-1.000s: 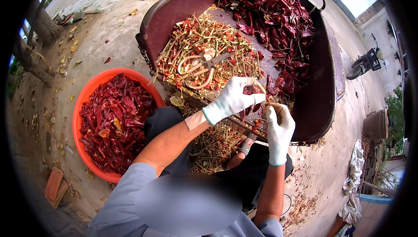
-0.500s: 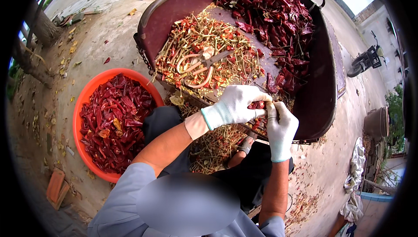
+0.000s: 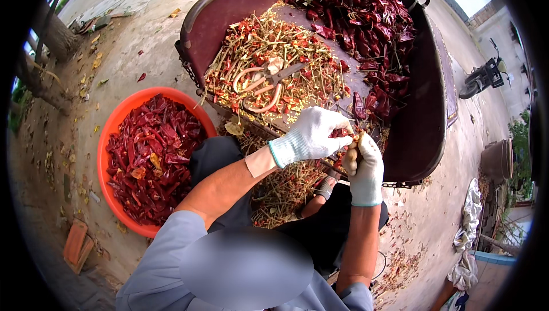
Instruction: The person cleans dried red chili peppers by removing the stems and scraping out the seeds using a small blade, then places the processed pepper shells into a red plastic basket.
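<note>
My left hand (image 3: pixel 313 135), in a white knitted glove with a pale green cuff, is closed around a dried red chili pepper (image 3: pixel 338 133) over the near edge of the dark red cart bed (image 3: pixel 201 41). Beside it my right hand (image 3: pixel 366 167), gloved alike, curls its fingers in and pinches at the pepper's end; the exact grip is partly hidden. Scissors with pinkish handles (image 3: pixel 273 84) lie on a heap of cut stems and seeds (image 3: pixel 297 48) in the cart. Whole dried chilies (image 3: pixel 354 14) are piled at its far right.
An orange basin (image 3: pixel 103 154) full of stemless chilies stands on the ground at the left. More stems (image 3: pixel 280 194) lie below the cart between my legs. Bricks (image 3: pixel 75 242), a tree trunk (image 3: pixel 57 31), a parked motorbike (image 3: pixel 483 76) and a bucket (image 3: pixel 496 159) stand farther out.
My right hand has turned slightly, its fingers curling in more beneath the pepper. Both hands stay close together, and the left keeps its hold with little movement.
</note>
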